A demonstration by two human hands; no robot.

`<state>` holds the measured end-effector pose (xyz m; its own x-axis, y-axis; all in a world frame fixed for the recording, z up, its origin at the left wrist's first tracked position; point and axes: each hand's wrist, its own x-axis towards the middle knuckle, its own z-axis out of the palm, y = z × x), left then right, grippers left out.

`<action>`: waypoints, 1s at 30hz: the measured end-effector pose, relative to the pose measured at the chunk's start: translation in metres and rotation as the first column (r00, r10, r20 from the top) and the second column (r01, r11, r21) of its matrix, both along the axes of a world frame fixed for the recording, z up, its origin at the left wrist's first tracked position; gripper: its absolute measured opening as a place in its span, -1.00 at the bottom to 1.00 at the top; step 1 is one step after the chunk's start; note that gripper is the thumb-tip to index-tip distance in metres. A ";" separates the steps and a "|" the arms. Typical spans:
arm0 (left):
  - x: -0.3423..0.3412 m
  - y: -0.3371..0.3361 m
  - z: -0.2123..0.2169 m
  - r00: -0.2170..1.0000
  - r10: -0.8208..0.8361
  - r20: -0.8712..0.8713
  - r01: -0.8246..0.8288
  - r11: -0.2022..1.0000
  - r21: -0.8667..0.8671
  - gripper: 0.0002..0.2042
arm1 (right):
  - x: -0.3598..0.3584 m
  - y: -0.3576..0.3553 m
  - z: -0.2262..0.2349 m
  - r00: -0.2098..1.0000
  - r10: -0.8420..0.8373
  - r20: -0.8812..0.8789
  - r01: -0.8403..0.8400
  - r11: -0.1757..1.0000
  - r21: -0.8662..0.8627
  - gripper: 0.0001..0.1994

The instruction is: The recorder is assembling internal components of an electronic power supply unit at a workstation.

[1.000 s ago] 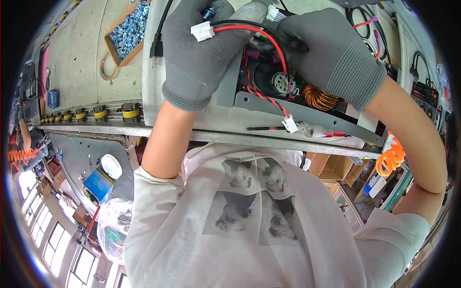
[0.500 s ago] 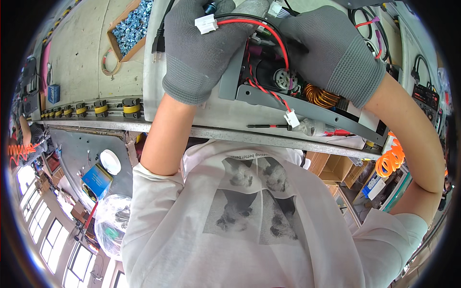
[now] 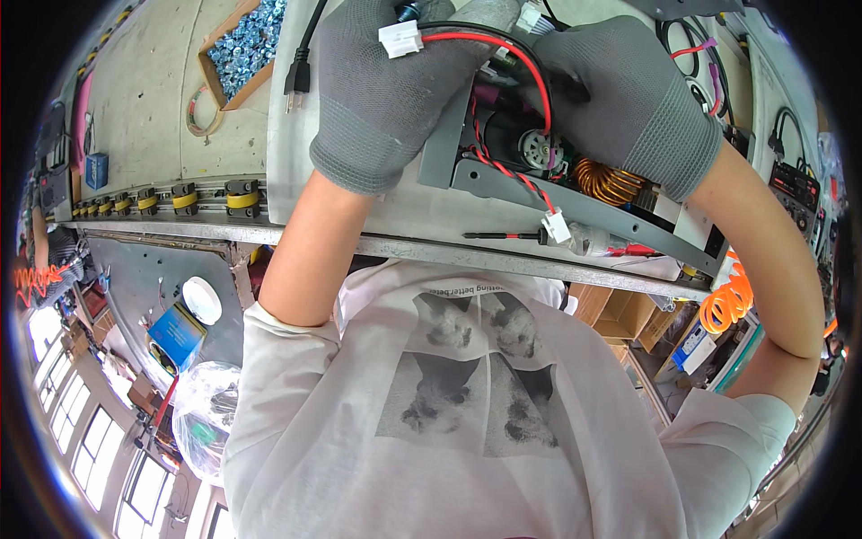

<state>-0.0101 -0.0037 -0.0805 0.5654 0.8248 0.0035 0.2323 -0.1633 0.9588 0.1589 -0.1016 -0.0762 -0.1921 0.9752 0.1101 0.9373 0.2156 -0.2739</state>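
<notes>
A grey metal casing lies open before me, with a round motor-like part and a copper-coloured coil inside. My left hand, in a grey knit glove, is closed at its far left corner; a small dark blue part shows among the curled fingers. Across that hand hangs a white plug on a thick red and black cable. My gloved right hand reaches into the casing, fingers bent and mostly hidden; what they grip cannot be seen. A second white plug on thin red wires hangs over the near edge.
A cardboard tray of bluish screws and a tape roll lie at left, near a black power plug. A screwdriver lies along the bench's metal edge. Rollers line the left edge. An orange coiled hose hangs at right.
The casing has shifted slightly to the right and toward me, its hanging plugs moving with it. My left hand has gone a little to the right; both hands stay at the casing.
</notes>
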 end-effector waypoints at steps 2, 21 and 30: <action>-0.001 -0.001 -0.003 0.998 -0.010 0.065 0.013 0.999 -0.035 -0.76 | 0.002 0.005 0.004 0.995 0.019 -0.096 -0.033 0.989 -0.146 -0.86; 0.006 0.000 -0.011 0.990 0.009 0.143 0.010 0.991 -0.130 -0.76 | -0.016 0.008 -0.005 0.968 -0.060 0.242 0.105 0.978 -0.180 -0.82; -0.026 0.013 -0.032 0.963 -0.079 0.259 0.045 0.990 0.134 -0.67 | -0.003 0.006 0.011 0.999 -0.037 0.040 0.042 0.991 -0.126 -0.86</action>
